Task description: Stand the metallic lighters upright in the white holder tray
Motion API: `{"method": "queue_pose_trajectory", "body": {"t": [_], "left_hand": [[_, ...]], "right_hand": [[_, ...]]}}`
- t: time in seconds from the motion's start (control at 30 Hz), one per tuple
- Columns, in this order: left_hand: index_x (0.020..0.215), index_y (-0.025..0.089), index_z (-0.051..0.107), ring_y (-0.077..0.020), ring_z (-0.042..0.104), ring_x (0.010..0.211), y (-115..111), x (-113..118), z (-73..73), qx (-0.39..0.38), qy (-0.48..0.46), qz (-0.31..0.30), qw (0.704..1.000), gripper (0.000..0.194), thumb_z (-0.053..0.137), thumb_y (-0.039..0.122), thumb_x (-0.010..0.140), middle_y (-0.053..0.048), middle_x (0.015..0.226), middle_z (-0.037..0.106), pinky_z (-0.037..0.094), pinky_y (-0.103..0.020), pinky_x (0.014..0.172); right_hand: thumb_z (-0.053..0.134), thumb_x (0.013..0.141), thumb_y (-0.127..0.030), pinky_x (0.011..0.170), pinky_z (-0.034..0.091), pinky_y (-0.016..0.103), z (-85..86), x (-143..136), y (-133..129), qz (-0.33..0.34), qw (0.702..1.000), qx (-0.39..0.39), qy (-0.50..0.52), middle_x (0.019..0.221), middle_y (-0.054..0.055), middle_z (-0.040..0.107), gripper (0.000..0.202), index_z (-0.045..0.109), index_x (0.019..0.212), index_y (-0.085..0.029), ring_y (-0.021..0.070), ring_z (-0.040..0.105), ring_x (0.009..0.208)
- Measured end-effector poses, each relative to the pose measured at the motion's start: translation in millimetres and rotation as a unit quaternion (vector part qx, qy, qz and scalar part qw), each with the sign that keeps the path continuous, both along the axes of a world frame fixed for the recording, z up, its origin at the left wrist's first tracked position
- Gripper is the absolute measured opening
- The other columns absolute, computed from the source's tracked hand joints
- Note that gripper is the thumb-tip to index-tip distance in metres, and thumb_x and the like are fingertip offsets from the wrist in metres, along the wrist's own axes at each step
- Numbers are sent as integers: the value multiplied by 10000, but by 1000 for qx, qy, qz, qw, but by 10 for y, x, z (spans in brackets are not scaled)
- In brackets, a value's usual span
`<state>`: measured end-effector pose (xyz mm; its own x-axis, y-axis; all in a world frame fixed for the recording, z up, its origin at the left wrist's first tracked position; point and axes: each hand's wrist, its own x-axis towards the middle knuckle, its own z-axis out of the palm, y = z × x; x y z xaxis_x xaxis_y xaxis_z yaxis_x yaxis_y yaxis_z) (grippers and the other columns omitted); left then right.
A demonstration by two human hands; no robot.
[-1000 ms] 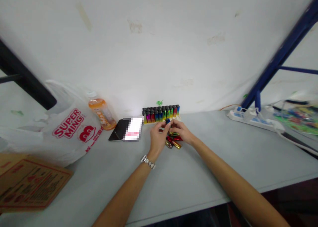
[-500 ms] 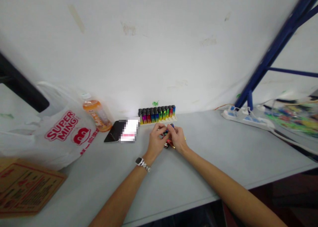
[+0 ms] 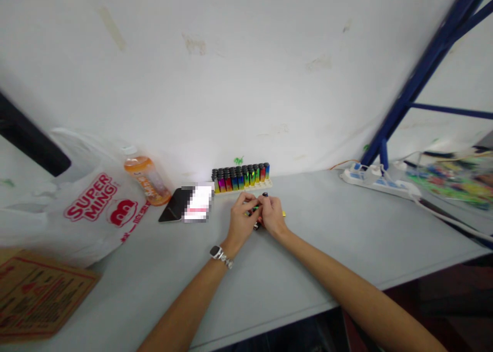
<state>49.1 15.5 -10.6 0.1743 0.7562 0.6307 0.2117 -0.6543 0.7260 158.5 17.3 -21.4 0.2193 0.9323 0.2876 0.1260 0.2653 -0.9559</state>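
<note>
Several lighters [image 3: 241, 179] with black tops and shiny multicoloured bodies stand upright in rows in a white rack [image 3: 269, 183] against the wall. Just in front of it my two hands meet over the table. My right hand [image 3: 273, 216] is closed around a lighter [image 3: 265, 194], whose dark end pokes up above the fingers. The fingers of my left hand [image 3: 242, 216] are bent in a pinch beside it; what they grip is hidden. More lighters [image 3: 256, 227] lie on the table below my hands, mostly covered by them.
Left of the rack lie a dark phone [image 3: 175, 206], partly blurred out, and an orange drink bottle [image 3: 146, 180]. A white plastic bag [image 3: 96, 218] and a cardboard box [image 3: 46, 295] stand further left. On the right are a power strip [image 3: 379, 181], a blue metal frame [image 3: 408, 90] and a bag of colourful items [image 3: 454, 182].
The view has shifted slightly. My right fingers have closed further round the lighter, so less of its blue body shows. My left hand has stayed nearly in place.
</note>
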Motion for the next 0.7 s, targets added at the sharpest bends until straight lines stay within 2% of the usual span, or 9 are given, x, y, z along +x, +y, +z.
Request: {"method": "queue_pose_trajectory", "body": {"t": [0.3, 0.57, 0.7], "left_hand": [[886, 204, 771, -147, 565, 802, 3, -7, -5, -2, 4, 4, 1000, 138, 642, 198, 837, -38, 863, 565, 503, -261, 725], [904, 217, 772, -148, 565, 793, -7, -9, 0, 1, 10, 6, 1000, 143, 641, 241, 854, -35, 864, 566, 508, -269, 720], [912, 220, 773, -144, 563, 786, -7, -8, -3, 2, 7, 6, 1000, 145, 641, 241, 856, -33, 863, 565, 507, -268, 718]], "right_hand": [[446, 816, -451, 474, 264, 236, 19, -15, -14, -10, 1000, -1, 5, 501, -25, 417, 384, 470, 541, -184, 110, 376, 505], [479, 853, -605, 456, 251, 233, 29, -3, -79, 28, 999, -10, 24, 485, -45, 378, 500, 463, 583, -185, 96, 343, 476], [480, 859, -612, 455, 245, 230, 48, -4, -93, 32, 999, -3, 29, 485, -48, 355, 514, 443, 572, -188, 91, 323, 480]]}}
